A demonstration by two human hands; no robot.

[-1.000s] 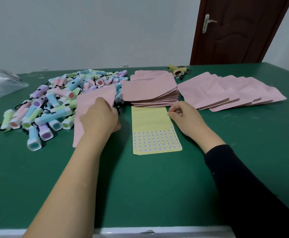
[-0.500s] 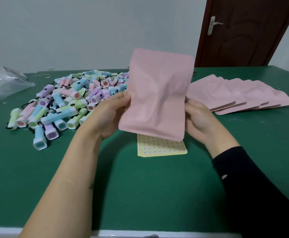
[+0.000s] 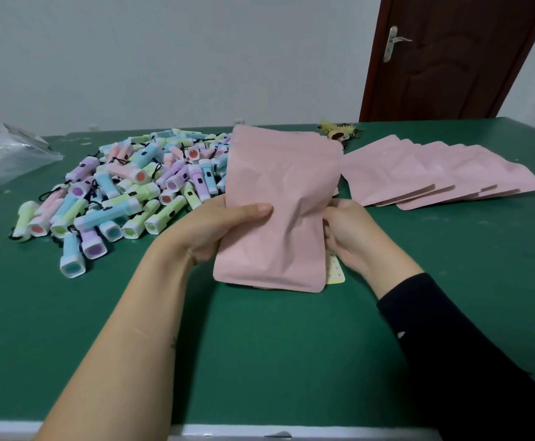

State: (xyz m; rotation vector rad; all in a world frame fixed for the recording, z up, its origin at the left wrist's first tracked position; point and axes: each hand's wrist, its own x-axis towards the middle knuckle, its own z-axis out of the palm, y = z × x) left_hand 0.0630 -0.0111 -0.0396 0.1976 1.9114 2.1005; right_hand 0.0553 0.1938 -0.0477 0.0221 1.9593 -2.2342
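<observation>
A pink pouch (image 3: 279, 202) is held upright above the green table (image 3: 275, 351), its bottom edge low near the surface. My left hand (image 3: 215, 230) grips its left side, thumb across the front. My right hand (image 3: 352, 237) holds its right edge with curled fingers. A yellow sticker sheet (image 3: 336, 272) lies flat under the pouch, only a corner showing. A heap of pastel toy flashlights (image 3: 126, 192) lies to the left.
A fanned row of pink pouches (image 3: 435, 173) lies at the right. A clear plastic bag (image 3: 2, 157) sits at the far left, a small yellow object (image 3: 336, 130) at the back. A brown door (image 3: 451, 55) stands behind the table.
The left hand lifted a pink pouch off the table and both hands took it upright. Since then the pouch has come lower and hides most of the sticker sheet.
</observation>
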